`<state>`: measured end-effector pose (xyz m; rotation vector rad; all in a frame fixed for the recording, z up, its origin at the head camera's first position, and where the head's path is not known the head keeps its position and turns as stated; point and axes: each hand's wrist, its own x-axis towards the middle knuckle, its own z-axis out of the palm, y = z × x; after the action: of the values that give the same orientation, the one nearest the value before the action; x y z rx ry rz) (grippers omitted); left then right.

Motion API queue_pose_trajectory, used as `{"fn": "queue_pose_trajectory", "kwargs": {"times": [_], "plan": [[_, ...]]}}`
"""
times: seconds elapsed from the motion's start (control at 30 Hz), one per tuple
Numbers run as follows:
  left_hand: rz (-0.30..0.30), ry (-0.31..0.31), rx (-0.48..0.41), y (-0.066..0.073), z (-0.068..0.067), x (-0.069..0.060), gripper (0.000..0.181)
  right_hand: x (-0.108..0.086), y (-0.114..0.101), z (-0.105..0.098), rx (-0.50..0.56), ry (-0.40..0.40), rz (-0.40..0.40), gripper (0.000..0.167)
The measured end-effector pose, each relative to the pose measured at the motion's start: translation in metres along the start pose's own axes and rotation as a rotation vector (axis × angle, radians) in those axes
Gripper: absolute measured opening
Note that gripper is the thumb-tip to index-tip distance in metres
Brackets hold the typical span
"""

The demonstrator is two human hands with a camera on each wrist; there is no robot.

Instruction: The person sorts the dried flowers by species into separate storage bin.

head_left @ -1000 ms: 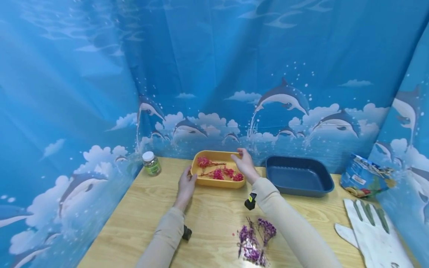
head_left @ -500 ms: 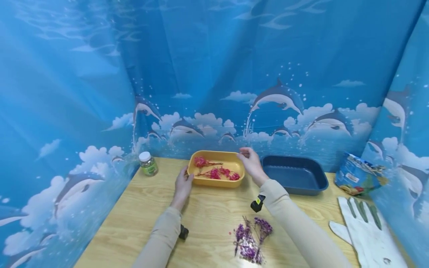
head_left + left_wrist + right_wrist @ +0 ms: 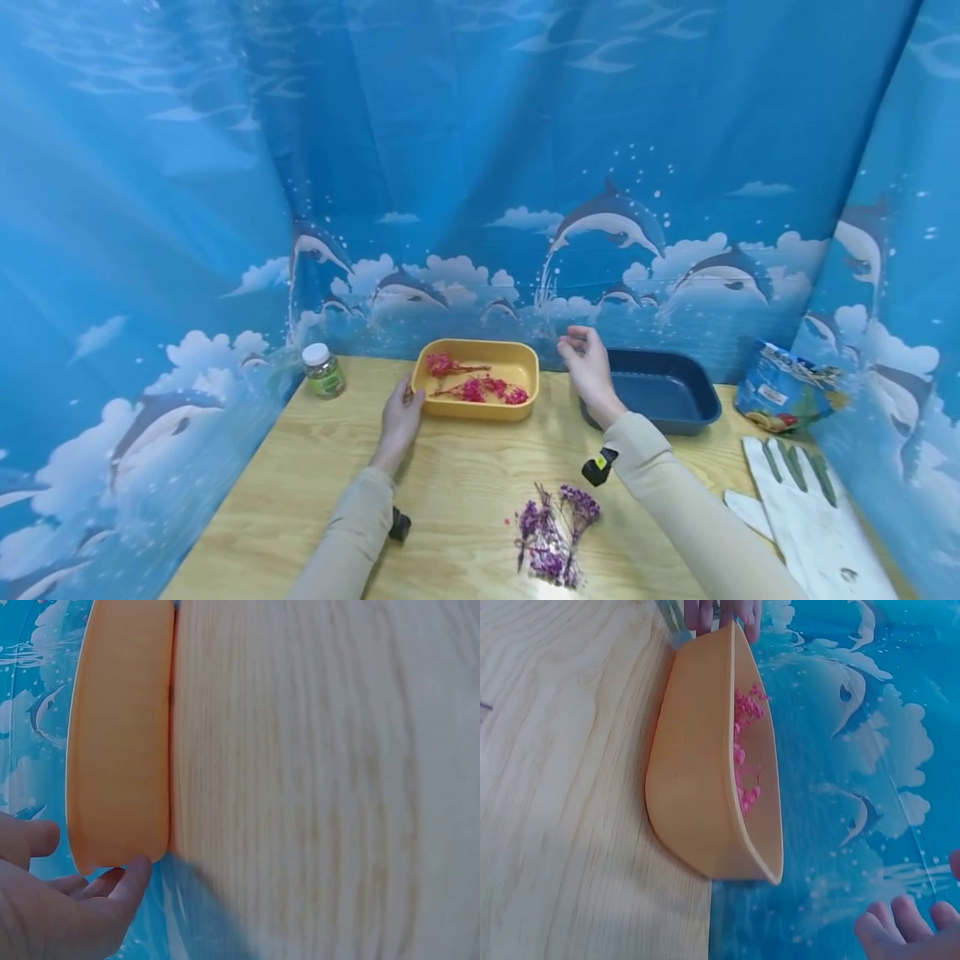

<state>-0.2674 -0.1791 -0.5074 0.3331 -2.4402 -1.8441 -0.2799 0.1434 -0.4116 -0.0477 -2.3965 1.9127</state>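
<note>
Yellow tray: our landmark [image 3: 480, 411]; sits on the wooden table [image 3: 465, 475] near its back edge.
Pink sprigs: inside the yellow tray [image 3: 474, 389], lying flat on its floor; we'd call that part done.
Purple sprigs: on bare wood [image 3: 550, 563], nearer us than the yellow tray and a bit to its right; in neither tray, so we'd count these as left to do.
Navy tray: just right of the yellow tray [image 3: 660, 387]; we see nothing in it from the head view.
Left hand: at the yellow tray's left end [image 3: 400, 421], digits touching the wall; looks like light contact, not a clamp.
Right hand: off the yellow tray's right end [image 3: 591, 371], in front of the navy tray's left side; fingers loosely bent, holding nothing.
Bystanders: jar [image 3: 325, 372] left of the yellow tray; snack bag [image 3: 783, 392] and white glove [image 3: 806, 517] well to its right, no hand near either.
Progress: roughly half, our guess; tray placement looks about settled, but we can't confirm from here.
</note>
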Motion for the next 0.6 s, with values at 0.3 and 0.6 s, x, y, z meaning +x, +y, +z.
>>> {"fn": "queue_pose_trajectory", "kwargs": {"times": [0.3, 0.6], "plan": [[0.305, 0.142, 0.235, 0.018, 0.001, -0.024, 0.054, -0.005, 0.016, -0.039, -0.037, 0.149, -0.038, 0.05], [0.756, -0.022, 0.357, 0.052, 0.031, -0.054, 0.041, -0.005, 0.04, -0.082, -0.102, 0.414, -0.011, 0.051]]}}
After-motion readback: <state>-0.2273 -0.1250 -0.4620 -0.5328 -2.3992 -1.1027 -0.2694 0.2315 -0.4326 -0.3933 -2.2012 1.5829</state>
